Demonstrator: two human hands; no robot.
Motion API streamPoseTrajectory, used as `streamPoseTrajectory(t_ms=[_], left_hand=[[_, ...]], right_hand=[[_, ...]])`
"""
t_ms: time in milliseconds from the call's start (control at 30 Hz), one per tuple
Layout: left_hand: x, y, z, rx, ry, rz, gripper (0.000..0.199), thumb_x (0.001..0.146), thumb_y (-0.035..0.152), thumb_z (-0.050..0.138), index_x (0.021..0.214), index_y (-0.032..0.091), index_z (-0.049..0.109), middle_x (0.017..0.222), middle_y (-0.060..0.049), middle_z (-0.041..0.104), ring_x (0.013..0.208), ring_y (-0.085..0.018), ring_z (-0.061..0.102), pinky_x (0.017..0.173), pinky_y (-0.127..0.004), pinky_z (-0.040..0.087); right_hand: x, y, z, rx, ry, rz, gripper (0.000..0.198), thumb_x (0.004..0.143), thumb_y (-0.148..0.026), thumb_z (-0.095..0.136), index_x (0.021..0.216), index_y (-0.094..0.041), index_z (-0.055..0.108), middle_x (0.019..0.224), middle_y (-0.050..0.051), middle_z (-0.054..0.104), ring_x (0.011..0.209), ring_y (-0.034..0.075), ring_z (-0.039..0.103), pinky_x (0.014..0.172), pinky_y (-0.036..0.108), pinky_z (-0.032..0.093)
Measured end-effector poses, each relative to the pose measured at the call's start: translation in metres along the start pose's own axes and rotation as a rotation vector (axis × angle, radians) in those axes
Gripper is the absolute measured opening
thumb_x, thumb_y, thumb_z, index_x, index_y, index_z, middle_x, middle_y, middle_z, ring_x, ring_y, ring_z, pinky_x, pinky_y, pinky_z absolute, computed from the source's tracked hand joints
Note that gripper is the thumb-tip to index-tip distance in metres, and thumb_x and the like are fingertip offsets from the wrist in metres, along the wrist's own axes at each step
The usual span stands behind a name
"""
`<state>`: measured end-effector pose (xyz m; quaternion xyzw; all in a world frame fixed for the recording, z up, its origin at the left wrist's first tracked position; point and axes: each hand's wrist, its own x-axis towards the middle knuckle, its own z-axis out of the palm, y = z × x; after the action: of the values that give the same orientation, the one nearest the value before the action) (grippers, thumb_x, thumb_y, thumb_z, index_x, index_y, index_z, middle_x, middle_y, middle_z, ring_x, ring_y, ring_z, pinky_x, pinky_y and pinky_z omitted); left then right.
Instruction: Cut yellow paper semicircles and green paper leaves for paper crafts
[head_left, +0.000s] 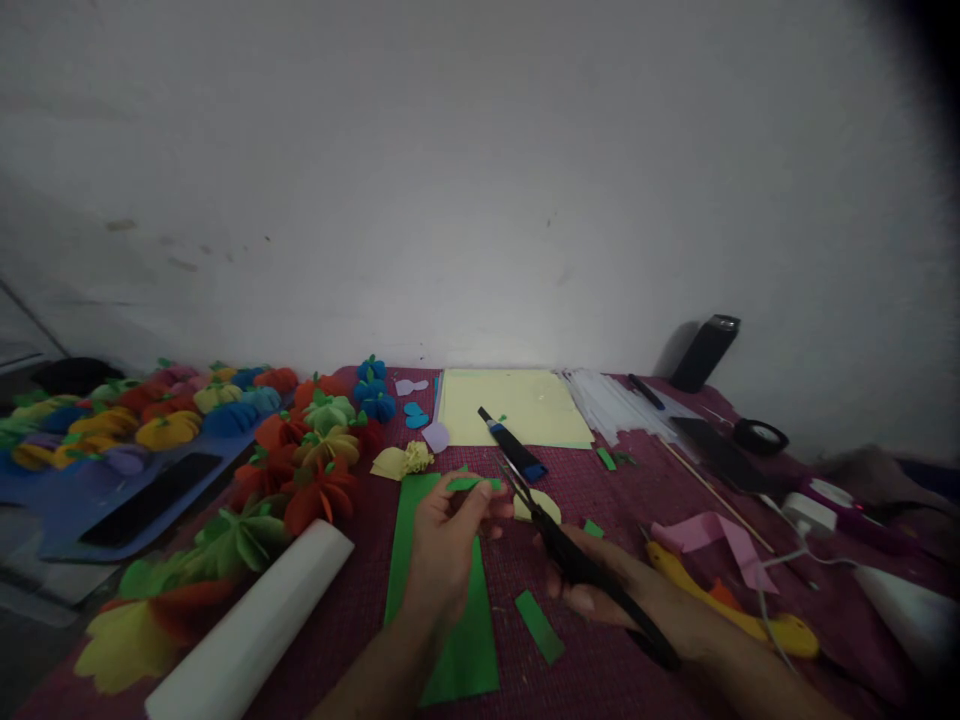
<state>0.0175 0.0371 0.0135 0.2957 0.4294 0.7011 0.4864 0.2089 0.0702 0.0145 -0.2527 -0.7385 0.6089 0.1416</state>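
My left hand (444, 545) pinches a small strip of green paper (463, 484) between thumb and fingers. My right hand (630, 585) grips black-handled scissors (574, 560), their blades pointing up and left, close to the green strip. Whether the blades touch it I cannot tell. Beneath my left hand and forearm lies a long green sheet of paper (469, 655), partly hidden. A loose green paper piece (540, 628) rests between my forearms. Behind the scissor blades is a pale yellow paper piece (547, 503), partly covered.
Several colourful paper pumpkins (322, 490) crowd the left side, near a white roll (255, 620). A box cutter (514, 445) lies at the pale yellow sheets (517, 395). To the right are a yellow glue gun (739, 605), pink ribbon (705, 532) and black tape (759, 436).
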Motion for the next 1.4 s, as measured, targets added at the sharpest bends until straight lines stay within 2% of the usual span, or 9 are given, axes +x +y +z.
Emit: streamPoseTrajectory(t_ms=[100, 200, 433, 1033, 1200, 1400], left_hand=[[0.000, -0.002, 0.000, -0.057, 0.053, -0.022, 0.017, 0.068, 0.028, 0.070, 0.071, 0.015, 0.059, 0.064, 0.002, 0.055, 0.055, -0.008, 0.051, 0.044, -0.017, 0.037], [0.000, -0.005, 0.001, -0.141, 0.061, -0.073, 0.016, 0.069, 0.027, 0.069, 0.070, 0.016, 0.058, 0.063, 0.003, 0.051, 0.056, -0.007, 0.047, 0.047, -0.018, 0.036], [-0.006, -0.009, 0.006, -0.232, 0.026, -0.109, 0.018, 0.071, 0.029, 0.068, 0.070, 0.016, 0.056, 0.066, 0.001, 0.053, 0.062, -0.010, 0.049, 0.050, -0.020, 0.037], [-0.006, -0.014, 0.008, -0.306, 0.053, -0.148, 0.015, 0.070, 0.026, 0.069, 0.071, 0.015, 0.060, 0.068, 0.000, 0.058, 0.064, -0.010, 0.053, 0.054, -0.021, 0.041], [-0.006, -0.014, 0.008, -0.308, 0.052, -0.158, 0.016, 0.069, 0.026, 0.071, 0.070, 0.014, 0.060, 0.067, 0.000, 0.058, 0.063, -0.010, 0.053, 0.053, -0.021, 0.040], [-0.007, -0.013, 0.009, -0.320, 0.047, -0.160, 0.018, 0.066, 0.027, 0.073, 0.068, 0.015, 0.060, 0.065, 0.001, 0.057, 0.061, -0.009, 0.052, 0.052, -0.020, 0.039]], right_hand=[[0.001, 0.006, 0.002, 0.042, 0.035, 0.009, 0.042, 0.081, -0.044, 0.054, 0.114, -0.020, 0.044, 0.091, 0.004, 0.051, 0.082, 0.017, 0.047, 0.070, 0.029, 0.038], [0.001, 0.012, 0.006, 0.087, 0.008, -0.012, 0.046, 0.081, -0.042, 0.056, 0.118, -0.020, 0.042, 0.093, 0.004, 0.051, 0.085, 0.017, 0.047, 0.074, 0.030, 0.038], [0.003, 0.017, 0.018, 0.125, -0.012, -0.023, 0.034, 0.080, -0.042, 0.057, 0.102, -0.018, 0.047, 0.078, -0.001, 0.043, 0.068, 0.012, 0.040, 0.060, 0.024, 0.033], [0.008, 0.024, 0.023, 0.047, 0.078, 0.003, 0.025, 0.084, -0.043, 0.051, 0.086, -0.018, 0.047, 0.072, -0.002, 0.042, 0.062, 0.011, 0.039, 0.057, 0.024, 0.034], [0.007, 0.026, 0.022, 0.069, 0.067, -0.008, 0.033, 0.082, -0.046, 0.053, 0.099, -0.018, 0.048, 0.072, -0.002, 0.042, 0.062, 0.011, 0.040, 0.057, 0.024, 0.035], [0.004, 0.023, 0.022, 0.066, 0.060, -0.035, 0.041, 0.081, -0.045, 0.054, 0.112, -0.020, 0.046, 0.084, 0.001, 0.045, 0.074, 0.014, 0.044, 0.067, 0.026, 0.039]])
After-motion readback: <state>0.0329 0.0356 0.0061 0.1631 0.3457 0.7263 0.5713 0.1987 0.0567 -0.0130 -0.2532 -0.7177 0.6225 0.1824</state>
